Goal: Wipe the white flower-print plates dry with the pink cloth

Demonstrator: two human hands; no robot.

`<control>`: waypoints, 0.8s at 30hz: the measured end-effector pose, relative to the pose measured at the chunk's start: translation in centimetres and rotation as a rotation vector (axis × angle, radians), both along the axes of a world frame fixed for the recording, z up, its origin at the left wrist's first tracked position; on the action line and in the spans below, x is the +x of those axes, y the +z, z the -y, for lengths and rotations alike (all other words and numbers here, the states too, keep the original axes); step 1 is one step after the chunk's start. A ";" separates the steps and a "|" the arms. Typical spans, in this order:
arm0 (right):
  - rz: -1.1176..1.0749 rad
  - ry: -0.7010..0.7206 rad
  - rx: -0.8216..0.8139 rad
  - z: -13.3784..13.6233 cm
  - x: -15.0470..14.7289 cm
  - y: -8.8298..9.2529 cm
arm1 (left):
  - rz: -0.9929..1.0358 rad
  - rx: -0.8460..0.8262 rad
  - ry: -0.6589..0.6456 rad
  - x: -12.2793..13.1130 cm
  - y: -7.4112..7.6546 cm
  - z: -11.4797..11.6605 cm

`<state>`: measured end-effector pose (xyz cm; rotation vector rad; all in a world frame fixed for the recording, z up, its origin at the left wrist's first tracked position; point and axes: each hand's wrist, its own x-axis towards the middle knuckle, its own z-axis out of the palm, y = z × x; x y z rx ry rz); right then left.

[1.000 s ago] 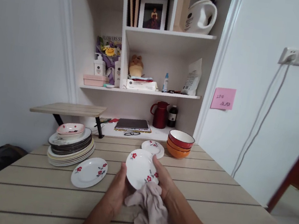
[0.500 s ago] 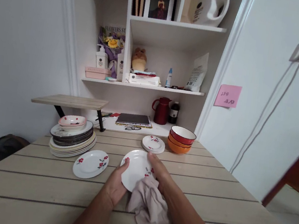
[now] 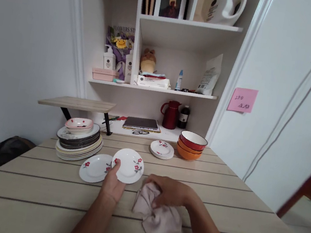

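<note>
A white plate with red flowers is in my left hand, thumb on its rim and fingers beneath. It overlaps the right edge of another flowered plate lying on the table. My right hand is closed around the top of a crumpled pale pink cloth, whose lower part spreads over the table. Behind the hands sits a small stack of flowered plates.
Three nested bowls stand at the back right. At the left, a tall plate stack carries small bowls beside a raised wooden stand. A red jug and laptop are behind.
The held plate has moved left in my left hand. My right hand has let go of the plate and grasped the cloth. The view has shifted slightly.
</note>
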<state>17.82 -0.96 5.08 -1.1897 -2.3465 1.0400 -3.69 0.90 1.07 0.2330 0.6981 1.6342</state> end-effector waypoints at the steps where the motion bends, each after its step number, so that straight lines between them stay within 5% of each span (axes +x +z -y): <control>1: -0.004 -0.047 0.047 -0.2 -0.2 -0.2 | -0.005 0.000 -0.007 0.1 0.0 0.1; 6: -0.430 -0.493 0.267 -1.4 0.1 0.4 | 0.020 0.053 -0.119 0.5 0.2 0.6; 11: -0.790 -0.562 0.516 -0.9 -1.6 0.7 | 0.043 0.153 -0.363 1.4 0.3 1.4; 16: -0.585 -0.440 0.732 -0.5 -4.7 -0.8 | 0.036 0.173 -0.495 2.7 0.4 2.1; 20: -0.378 -0.353 0.570 -0.5 -4.6 -1.1 | -0.003 0.099 -0.481 2.6 0.6 2.2; 24: -0.164 -0.070 0.428 0.1 -3.4 -0.9 | -0.042 0.081 -0.461 2.3 0.3 2.1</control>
